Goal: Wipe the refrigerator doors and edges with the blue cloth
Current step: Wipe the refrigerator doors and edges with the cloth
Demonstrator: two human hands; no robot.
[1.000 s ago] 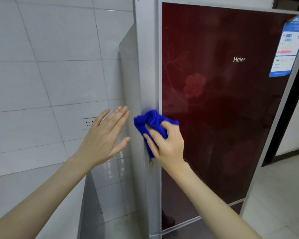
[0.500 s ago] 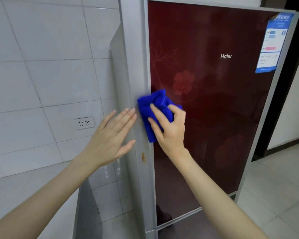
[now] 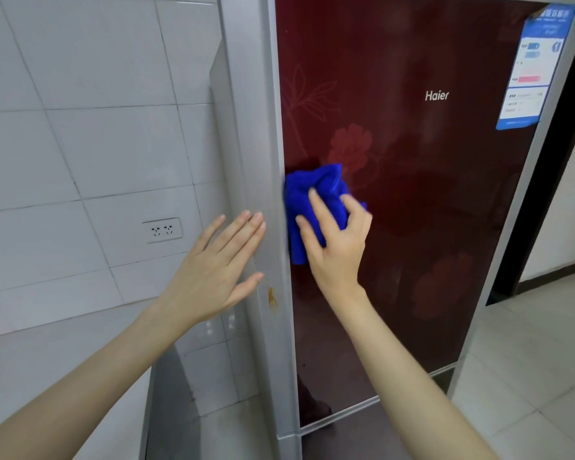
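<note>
The refrigerator's dark red glossy door (image 3: 412, 200) fills the right half of the head view, framed by a grey edge strip (image 3: 266, 127) on its left. My right hand (image 3: 336, 240) presses a bunched blue cloth (image 3: 312, 194) flat against the red door just right of the grey strip, fingers spread over the cloth. My left hand (image 3: 219, 263) is held flat with straight fingers, its fingertips at the grey side edge of the fridge, holding nothing.
White tiled wall (image 3: 80, 127) with a double socket (image 3: 162, 230) lies left of the fridge. A pale countertop (image 3: 47, 360) sits at lower left. A blue energy label (image 3: 531, 68) is stuck on the door's upper right. A rust mark (image 3: 272, 297) shows on the grey strip. Tiled floor (image 3: 528, 360) lies to the right.
My right hand has slid the blue cloth upward and to the right, off the grey edge strip onto the red door. My left hand stays flat beside the edge.
</note>
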